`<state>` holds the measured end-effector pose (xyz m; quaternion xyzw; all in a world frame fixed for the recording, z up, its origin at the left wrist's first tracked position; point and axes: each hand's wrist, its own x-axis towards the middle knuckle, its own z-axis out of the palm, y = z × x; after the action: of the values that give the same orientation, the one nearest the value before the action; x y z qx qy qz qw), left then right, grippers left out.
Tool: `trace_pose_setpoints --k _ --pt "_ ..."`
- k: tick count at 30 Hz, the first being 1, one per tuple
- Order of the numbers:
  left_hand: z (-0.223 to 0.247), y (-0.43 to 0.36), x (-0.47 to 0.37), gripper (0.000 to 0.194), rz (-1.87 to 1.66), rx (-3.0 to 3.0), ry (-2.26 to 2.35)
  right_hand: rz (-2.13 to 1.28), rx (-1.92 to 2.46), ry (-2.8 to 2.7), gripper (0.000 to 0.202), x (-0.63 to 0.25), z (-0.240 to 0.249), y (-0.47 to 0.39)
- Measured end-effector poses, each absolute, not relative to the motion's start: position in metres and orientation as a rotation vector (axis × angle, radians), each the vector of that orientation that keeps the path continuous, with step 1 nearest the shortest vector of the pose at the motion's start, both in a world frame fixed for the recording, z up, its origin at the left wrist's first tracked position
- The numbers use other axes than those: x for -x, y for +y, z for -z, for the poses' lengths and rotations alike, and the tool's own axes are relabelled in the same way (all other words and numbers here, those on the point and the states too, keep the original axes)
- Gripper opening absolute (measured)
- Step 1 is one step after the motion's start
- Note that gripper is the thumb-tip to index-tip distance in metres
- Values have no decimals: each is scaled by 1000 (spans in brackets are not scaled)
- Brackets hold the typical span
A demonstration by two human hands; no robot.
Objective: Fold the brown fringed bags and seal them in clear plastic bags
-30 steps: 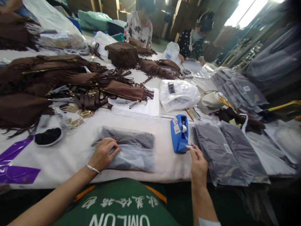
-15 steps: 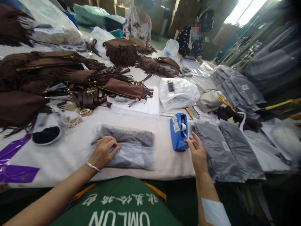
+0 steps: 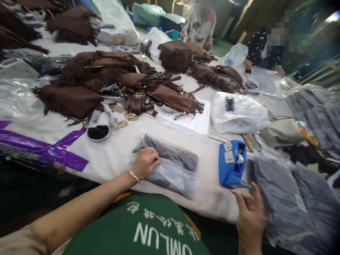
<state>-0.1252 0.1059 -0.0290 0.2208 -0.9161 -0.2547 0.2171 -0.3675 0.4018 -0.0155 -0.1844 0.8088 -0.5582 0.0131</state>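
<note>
A clear plastic bag (image 3: 176, 179) with a dark grey item inside lies flat near the table's front edge. My left hand (image 3: 145, 163) rests on its left part, fingers curled and pressed together at the flap's edge. To the right stands a blue tape dispenser (image 3: 225, 173) with white labels and a white roll core. My right hand (image 3: 251, 216) is just in front of it, palm up. A thin clear strip of tape (image 3: 240, 182) runs from the dispenser to its fingertips.
Brown fringed bags (image 3: 77, 101) and straps cover the table's left and middle. Bagged grey items (image 3: 281, 191) lie right of the dispenser, with a clear bag (image 3: 239, 113) behind. A small dish (image 3: 98, 132) holds black material. Two people are across the table.
The view has turned, shifting the table's contents rightward. My right hand has moved back from the dispenser toward me, and a longer tape strip now shows. My left hand remains on the bag.
</note>
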Motion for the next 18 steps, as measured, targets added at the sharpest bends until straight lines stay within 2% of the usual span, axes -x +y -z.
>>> trace_pose_setpoints --k 2,6,11,15,18 --pt "30 105 125 7 717 -609 -2526 1536 978 2269 71 354 4 368" --pt "30 106 125 7 692 -619 -2540 916 1667 1855 65 334 -10 278" --pt "26 109 123 6 607 -621 -2573 368 2008 1825 73 323 -1 215" --pt "27 111 125 6 571 -624 -2575 337 1938 2184 72 332 13 216" --pt "28 111 124 6 579 -626 -2576 615 1765 2439 65 345 17 228"
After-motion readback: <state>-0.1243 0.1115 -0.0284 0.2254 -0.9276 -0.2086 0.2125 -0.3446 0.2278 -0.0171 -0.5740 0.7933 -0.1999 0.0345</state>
